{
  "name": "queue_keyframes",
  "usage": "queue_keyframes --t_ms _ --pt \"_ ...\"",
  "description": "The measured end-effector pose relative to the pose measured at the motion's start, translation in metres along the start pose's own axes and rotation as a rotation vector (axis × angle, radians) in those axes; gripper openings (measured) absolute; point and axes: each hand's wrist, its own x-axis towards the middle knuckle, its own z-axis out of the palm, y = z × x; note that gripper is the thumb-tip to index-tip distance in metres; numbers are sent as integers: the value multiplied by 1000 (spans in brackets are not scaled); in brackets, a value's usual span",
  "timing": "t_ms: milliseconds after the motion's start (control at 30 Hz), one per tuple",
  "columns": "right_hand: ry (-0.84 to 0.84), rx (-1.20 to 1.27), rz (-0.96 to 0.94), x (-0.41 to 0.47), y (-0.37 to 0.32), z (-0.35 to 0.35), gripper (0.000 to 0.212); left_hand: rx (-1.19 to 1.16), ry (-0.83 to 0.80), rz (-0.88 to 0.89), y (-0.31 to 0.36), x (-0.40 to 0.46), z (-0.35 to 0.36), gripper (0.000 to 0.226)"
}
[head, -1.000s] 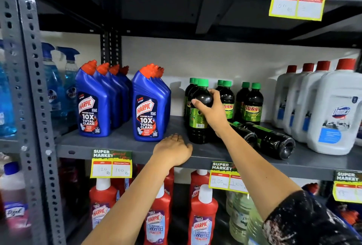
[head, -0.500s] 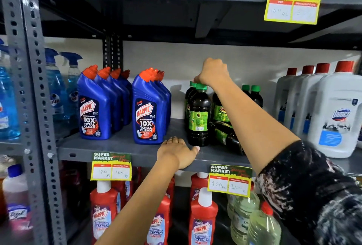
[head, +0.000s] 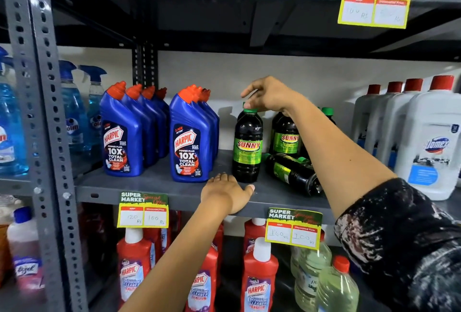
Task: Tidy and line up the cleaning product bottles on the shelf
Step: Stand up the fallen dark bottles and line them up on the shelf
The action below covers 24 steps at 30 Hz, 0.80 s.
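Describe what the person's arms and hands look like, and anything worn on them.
Both hands, the left hand and the right hand, are bare: no gloves, rings, watch or bands visible. Both forearms are uncovered. The right upper arm wears a short dark sleeve with a mottled whitish and reddish speckled print. No sleeve shows on the left arm within the picture.

Grey perforated steel rack (head: 42, 112), pale wall (head: 249, 72) behind.

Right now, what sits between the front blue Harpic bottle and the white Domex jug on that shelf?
In the head view, upright dark Sunny bottles, one Sunny bottle lying on its side, and the person's right arm crossing them.
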Motion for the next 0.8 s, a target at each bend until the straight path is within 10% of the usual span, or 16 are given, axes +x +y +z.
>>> queue_keyframes --t_ms 233,400,533,800 --pt "-95 85 -17 -3 5 -3 28 2 -1 -3 0 1 0 82" --pt "268 -129 96 0 42 -8 32 13 -27 -10 0 3 1 86" --pt "-147 -626 396 -24 73 13 48 -20 -86 -28 1 8 -5 90" --pt "-143 -592 502 -33 103 44 77 -1 -19 -34 4 2 -2 93"
